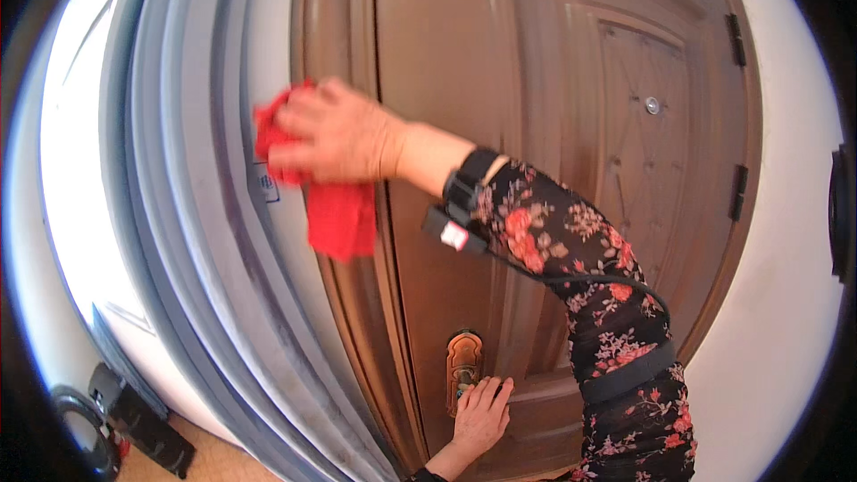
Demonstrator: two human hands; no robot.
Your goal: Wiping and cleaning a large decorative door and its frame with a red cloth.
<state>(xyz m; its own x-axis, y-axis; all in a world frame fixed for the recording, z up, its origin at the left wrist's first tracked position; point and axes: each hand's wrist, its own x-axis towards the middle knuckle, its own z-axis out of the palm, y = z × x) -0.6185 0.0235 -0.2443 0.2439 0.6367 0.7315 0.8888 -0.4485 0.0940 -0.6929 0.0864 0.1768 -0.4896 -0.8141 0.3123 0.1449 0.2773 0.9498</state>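
My right hand [341, 134], slightly blurred, presses a red cloth [343, 221] against the left edge of the brown door frame [335, 33]. Part of the cloth is bunched under the fingers, and a flap hangs below the palm. Lower down, my left hand [481, 413] lies over the door handle [463, 375], its fingers covering most of the lever. An ornate copper-coloured plate backs the handle. Behind both hands stands a brown panelled door [442, 80], which sits closed in its frame.
Grey ribbed trim [201, 147] runs down the left, beside a bright opening. Black objects [140, 418] stand on the floor at lower left. The door carries a peephole [652, 105] and dark hinges [738, 193]. A cabled black device [455, 231] is strapped to my right forearm.
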